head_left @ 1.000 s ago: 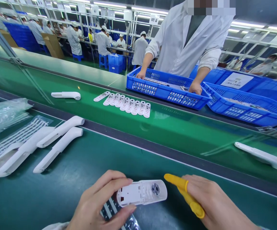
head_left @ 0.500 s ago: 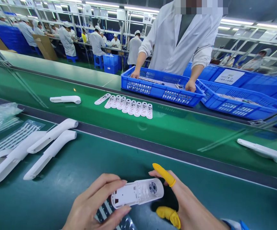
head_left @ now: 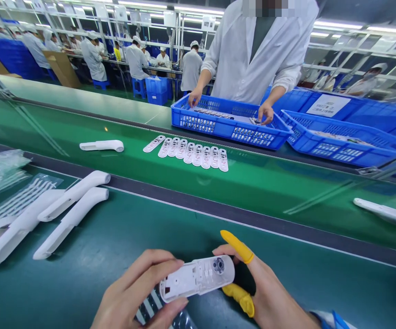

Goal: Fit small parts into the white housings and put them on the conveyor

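My left hand (head_left: pixel 134 288) grips one end of a white plastic housing half (head_left: pixel 198 278), thumb below and fingers above. Its hollow inside faces up, and a round dark part (head_left: pixel 218 265) sits near the far right end. My right hand (head_left: pixel 253 278) is closed around that end, with a fingertip at the upper edge and the thumb at the lower edge. Yellow finger cots cover its thumb and raised index finger. Under the housing lies a clear bag with white strips (head_left: pixel 152 304), partly hidden by my left hand.
White handle-shaped shells (head_left: pixel 74 221) lie at left beside plastic bags (head_left: pixel 1 173). Beyond the dark edge, the green conveyor (head_left: pixel 253 192) carries a row of small printed panels (head_left: pixel 197 154) and more shells (head_left: pixel 102 145). Across it, a co-worker reaches into a blue crate (head_left: pixel 225 130).
My right thumb has moved up to the housing's lower edge. On the conveyor, panels and shells have shifted right. The co-worker's hands have risen slightly in the crate.
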`<state>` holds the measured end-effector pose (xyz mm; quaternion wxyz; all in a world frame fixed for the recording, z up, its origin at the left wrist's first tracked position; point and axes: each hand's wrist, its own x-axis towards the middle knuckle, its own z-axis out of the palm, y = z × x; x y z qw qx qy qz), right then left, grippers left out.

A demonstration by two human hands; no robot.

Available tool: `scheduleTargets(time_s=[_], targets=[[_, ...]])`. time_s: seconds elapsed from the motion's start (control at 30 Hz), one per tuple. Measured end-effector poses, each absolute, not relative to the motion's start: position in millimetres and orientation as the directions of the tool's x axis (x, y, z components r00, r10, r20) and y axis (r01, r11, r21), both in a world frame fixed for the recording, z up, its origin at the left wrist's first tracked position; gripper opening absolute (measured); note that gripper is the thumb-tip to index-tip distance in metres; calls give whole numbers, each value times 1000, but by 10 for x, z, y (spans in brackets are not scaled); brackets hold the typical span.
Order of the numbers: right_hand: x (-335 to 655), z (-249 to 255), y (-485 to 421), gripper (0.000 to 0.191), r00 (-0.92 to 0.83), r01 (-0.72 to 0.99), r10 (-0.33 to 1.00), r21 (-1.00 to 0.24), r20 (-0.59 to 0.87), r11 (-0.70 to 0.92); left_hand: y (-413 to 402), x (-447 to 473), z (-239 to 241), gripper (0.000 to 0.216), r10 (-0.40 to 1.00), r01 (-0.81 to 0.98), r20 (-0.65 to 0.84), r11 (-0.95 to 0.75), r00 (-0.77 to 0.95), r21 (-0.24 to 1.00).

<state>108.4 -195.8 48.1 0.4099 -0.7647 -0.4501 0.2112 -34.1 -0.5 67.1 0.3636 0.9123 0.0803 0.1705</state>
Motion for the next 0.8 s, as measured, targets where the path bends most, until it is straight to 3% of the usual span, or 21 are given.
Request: scheduleTargets(time_s=[0.1, 0.2, 0.3, 0.43, 0.57, 0.7, 0.8], targets=[[1204, 523, -1886, 40, 515, 557, 851, -794, 100, -244, 95, -335, 640, 40, 395, 164, 186, -700, 899, 695], [1502, 540, -1764, 36, 605, 668, 770, -656, 202, -352, 277, -363, 573, 37, 543, 440, -5, -673, 840, 595], [1904, 494, -1605, 27, 692, 683, 678, -526, 246, -506, 387, -400, 527, 15, 532, 572, -223, -700, 817, 428], [2345, 410, -1426, 26, 723, 671, 644, -478, 252, -567, 338, -388, 563, 6, 504, 579, -289, -742, 814, 339], [2529, 414, -1368, 25, 715, 681, 653, -458, 249, -572, 267, -364, 604, 8, 484, 558, -279, -736, 830, 384], [2338, 523, -1389, 47, 691, 712, 645, -461, 327, -529, 255, -351, 580, 12, 491, 554, -260, -691, 831, 465], [1917, 593, -1395, 48, 647, 730, 687, -527, 329, -435, 255, -312, 580, 11, 487, 532, -260, -582, 834, 615]])
